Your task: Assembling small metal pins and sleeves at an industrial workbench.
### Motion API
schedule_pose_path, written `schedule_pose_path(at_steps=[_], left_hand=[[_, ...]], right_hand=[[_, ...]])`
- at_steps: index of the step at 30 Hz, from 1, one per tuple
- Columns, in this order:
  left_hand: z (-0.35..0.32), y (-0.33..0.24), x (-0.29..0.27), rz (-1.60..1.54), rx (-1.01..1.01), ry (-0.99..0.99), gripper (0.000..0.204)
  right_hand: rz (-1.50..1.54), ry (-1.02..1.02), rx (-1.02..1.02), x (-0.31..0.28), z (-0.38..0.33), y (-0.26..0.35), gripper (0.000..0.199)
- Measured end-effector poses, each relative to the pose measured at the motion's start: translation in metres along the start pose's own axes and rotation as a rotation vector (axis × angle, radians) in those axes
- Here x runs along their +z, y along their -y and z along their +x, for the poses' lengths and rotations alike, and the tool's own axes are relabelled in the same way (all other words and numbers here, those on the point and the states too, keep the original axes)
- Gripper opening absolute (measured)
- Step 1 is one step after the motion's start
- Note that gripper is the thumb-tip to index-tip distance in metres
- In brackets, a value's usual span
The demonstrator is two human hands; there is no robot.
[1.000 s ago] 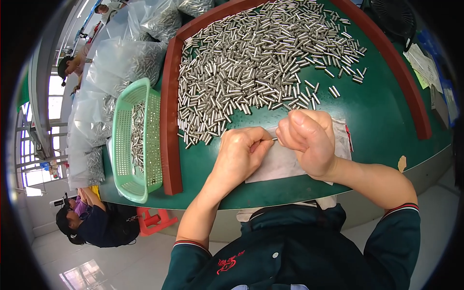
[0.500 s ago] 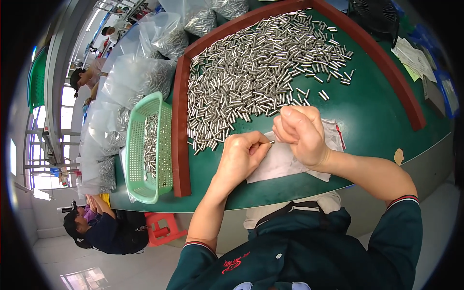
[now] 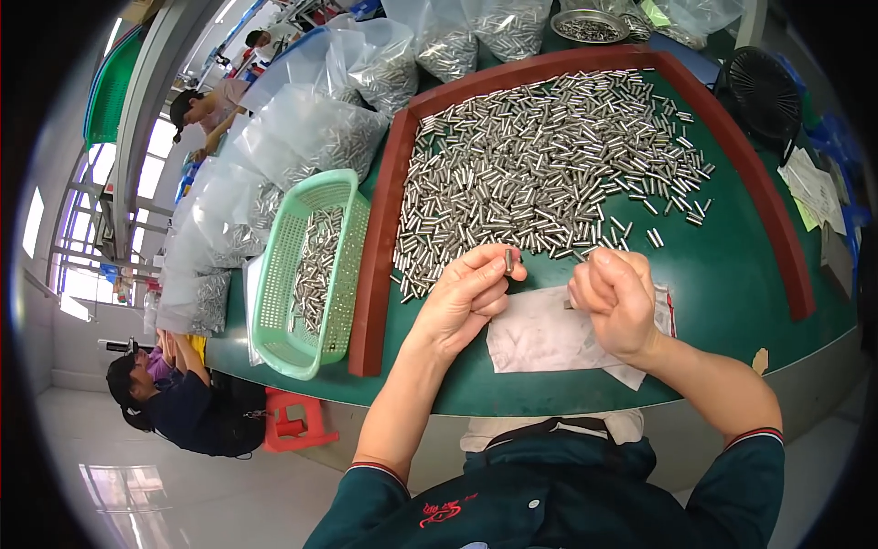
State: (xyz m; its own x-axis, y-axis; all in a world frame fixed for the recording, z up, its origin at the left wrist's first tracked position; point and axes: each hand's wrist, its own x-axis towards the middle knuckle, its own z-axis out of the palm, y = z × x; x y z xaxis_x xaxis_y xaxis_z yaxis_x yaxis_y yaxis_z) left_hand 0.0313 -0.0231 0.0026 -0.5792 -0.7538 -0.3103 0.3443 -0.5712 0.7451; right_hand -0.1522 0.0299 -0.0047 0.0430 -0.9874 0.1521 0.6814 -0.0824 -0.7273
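Between the thumb and fingers of my left hand [image 3: 465,297] is a short shiny metal pin [image 3: 508,261], held upright near the front of the pile. My right hand [image 3: 620,306] is curled closed just to the right, over a white cloth [image 3: 535,334]. A small greyish end shows at its finger side, but what the fist holds is too hidden to name. Beyond both hands spreads a large heap of loose metal pins [image 3: 540,165] on the green tabletop [image 3: 713,265]. The two hands are apart.
A reddish-brown raised border [image 3: 373,302] frames the heap. Left of it stands a green plastic basket [image 3: 274,311] with pins inside. Clear bags of pins [image 3: 334,133] line the left and back. A black fan [image 3: 761,91] sits at the back right. Co-workers sit at the left.
My left hand has turned up, showing the pin upright in its fingers. My right hand has moved lower and farther from the left. The whole view has shifted, showing more of the table's back.
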Motion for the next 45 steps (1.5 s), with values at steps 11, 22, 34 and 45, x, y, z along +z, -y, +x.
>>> schedule_pose_path(at_steps=[11,22,34,45], left_hand=[[0.003,-0.002,0.003,-0.018,0.054,-0.082,0.020],[0.016,0.015,0.019,1.606,0.569,-0.547,0.022],[0.013,0.015,0.013,1.693,0.562,-0.509,0.007],[-0.001,0.021,0.026,1.454,0.279,-0.158,0.007]], right_hand=[[0.002,-0.011,0.014,-0.002,0.002,0.001,0.040],[-0.023,-0.015,0.016,-0.002,0.003,-0.001,0.041],[-0.062,-0.039,0.035,0.001,0.004,0.002,0.040],[-0.052,-0.063,0.026,-0.002,0.004,0.003,0.041]])
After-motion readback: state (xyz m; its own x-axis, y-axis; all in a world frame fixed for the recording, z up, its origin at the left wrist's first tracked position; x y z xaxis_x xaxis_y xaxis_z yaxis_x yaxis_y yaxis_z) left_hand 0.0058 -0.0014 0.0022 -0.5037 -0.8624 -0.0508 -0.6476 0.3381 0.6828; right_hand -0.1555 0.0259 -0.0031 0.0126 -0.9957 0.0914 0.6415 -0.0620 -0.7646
